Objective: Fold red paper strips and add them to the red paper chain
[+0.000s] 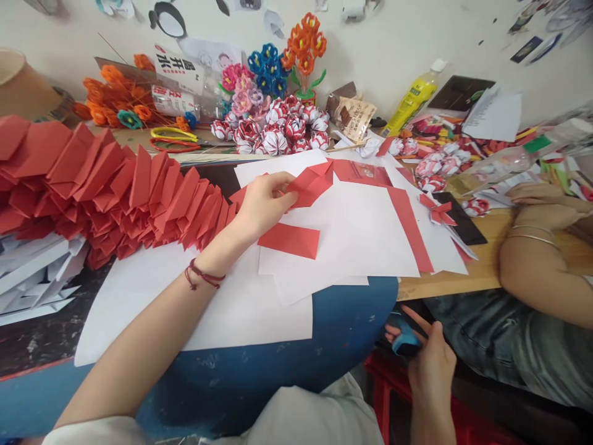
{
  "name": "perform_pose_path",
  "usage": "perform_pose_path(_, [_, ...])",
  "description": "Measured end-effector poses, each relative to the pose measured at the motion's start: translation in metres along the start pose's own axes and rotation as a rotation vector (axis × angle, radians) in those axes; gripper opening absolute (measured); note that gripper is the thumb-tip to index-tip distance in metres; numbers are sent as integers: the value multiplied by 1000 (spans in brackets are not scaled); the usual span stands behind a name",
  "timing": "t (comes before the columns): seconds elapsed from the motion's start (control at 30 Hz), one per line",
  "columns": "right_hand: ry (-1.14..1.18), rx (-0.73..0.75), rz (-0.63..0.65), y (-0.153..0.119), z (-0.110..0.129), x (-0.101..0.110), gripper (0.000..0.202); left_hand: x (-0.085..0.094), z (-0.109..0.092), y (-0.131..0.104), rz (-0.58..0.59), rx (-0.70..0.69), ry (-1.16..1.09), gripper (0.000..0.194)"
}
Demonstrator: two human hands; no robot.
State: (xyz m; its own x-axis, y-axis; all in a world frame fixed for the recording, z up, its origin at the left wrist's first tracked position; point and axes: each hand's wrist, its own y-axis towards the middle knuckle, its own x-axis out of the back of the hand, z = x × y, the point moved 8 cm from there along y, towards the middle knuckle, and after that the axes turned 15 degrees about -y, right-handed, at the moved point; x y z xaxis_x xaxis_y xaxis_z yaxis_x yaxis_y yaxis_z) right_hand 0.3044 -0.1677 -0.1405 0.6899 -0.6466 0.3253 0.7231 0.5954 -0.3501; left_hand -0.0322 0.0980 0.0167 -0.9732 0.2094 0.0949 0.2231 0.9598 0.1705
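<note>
My left hand [266, 204] pinches a folded red paper piece [312, 184] between thumb and fingers, just above the white sheets. Below it, a red paper strip [291, 240] lies flat on the white paper sheets [356, 228]. Down by the table's front edge, my right hand [433, 358] is closed around a small blue and dark object [404, 337]; its kind is unclear, partly covered by the fingers. Left of my left hand runs a long, thick row of folded red paper pieces [152, 191].
Folded white papers [37, 278] are heaped at the left. Along the wall stand pipe-cleaner flowers [306, 46], red-and-white paper balls [282, 127], scissors [173, 136] and a yellow bottle [414, 99]. Another person's arms [542, 228] rest on the table at the right, near a plastic bottle [509, 157].
</note>
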Motion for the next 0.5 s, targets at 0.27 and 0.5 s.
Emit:
perform_pose_path(0.27, [104, -180, 69, 24, -74, -2, 52, 0, -2, -2, 1, -7, 53, 18])
perform_pose_path(0.5, [214, -313, 146, 29, -78, 4, 34, -1, -1, -1, 10, -16, 90, 13])
